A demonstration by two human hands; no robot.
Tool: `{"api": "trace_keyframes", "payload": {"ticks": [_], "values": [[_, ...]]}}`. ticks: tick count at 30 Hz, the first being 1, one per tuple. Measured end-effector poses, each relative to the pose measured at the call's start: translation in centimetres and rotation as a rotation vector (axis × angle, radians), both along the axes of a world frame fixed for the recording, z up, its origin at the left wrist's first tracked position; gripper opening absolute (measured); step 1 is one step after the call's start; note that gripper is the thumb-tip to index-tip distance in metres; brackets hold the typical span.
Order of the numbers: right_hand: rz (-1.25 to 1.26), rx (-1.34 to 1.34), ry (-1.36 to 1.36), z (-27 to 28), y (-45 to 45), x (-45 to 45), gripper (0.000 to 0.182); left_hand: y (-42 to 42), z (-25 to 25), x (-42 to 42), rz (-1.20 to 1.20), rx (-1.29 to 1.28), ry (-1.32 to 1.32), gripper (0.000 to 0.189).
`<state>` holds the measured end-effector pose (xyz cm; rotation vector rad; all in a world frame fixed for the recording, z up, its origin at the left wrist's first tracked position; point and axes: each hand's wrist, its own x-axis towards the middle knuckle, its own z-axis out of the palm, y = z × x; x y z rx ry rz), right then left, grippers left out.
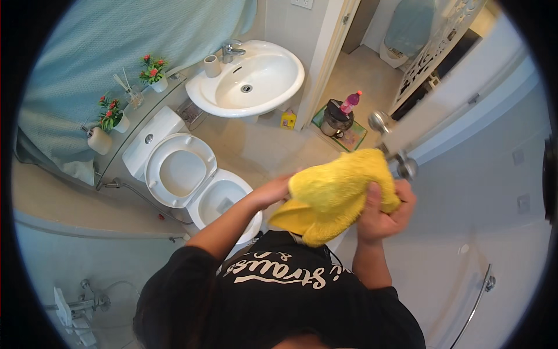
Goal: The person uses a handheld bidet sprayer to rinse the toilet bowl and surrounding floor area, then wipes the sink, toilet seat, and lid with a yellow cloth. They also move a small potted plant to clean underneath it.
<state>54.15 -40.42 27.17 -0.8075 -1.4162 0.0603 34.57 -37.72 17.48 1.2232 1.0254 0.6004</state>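
Note:
A fuzzy yellow microfibre cloth [340,192] hangs bunched and folded in front of my chest. My right hand [386,211] grips its right side, with the thumb pressed on the near face. On the other side, my left hand [277,192] holds the cloth from beneath, its fingers mostly covered by the fabric. Just beyond the cloth is the door, with round metal knobs [407,168] close to my right hand. To the left of my left forearm stands a white toilet [224,198] with its lid and seat raised.
A white washbasin [279,83] with a chrome tap [231,51] is at the back. A glass shelf [141,107] above the toilet carries potted flowers [152,72] and a soap dispenser [99,140]. A bucket-like container [336,120] and a pink bottle [350,103] stand by the doorway.

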Motion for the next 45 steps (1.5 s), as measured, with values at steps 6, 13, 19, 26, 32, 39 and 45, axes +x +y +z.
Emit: {"api": "trace_keyframes", "payload": {"ticks": [6,13,19,26,32,39,45], "values": [[0.08,0.278,-0.393,-2.4,6.6,-7.8,0.042,-3.0,0.0,-4.9,0.144,-0.622,-0.605,0.084],[0.554,-0.003,-0.25,-6.7,5.2,-15.5,0.036,4.8,-0.7,-7.4,0.392,-0.53,-1.267,0.094],[0.374,-0.876,0.673,-8.4,13.8,-12.8,0.027,10.5,-0.1,-6.7,0.661,-0.242,-1.109,0.07],[1.392,-1.549,1.307,-13.0,21.2,-10.0,0.029,16.8,-0.1,-4.4,0.435,0.44,-0.465,0.078],[0.899,-1.044,0.155,-14.9,35.4,-6.0,0.022,23.4,-4.6,-3.8,0.311,0.428,-0.187,0.095],[0.932,0.404,-0.984,-7.3,43.6,-6.1,0.016,28.4,-2.7,0.4,0.523,-0.413,-1.347,0.084],[1.376,0.697,-0.836,-7.8,43.4,-9.6,0.014,29.6,-5.8,-0.3,0.76,-0.515,-1.316,0.075]]}}
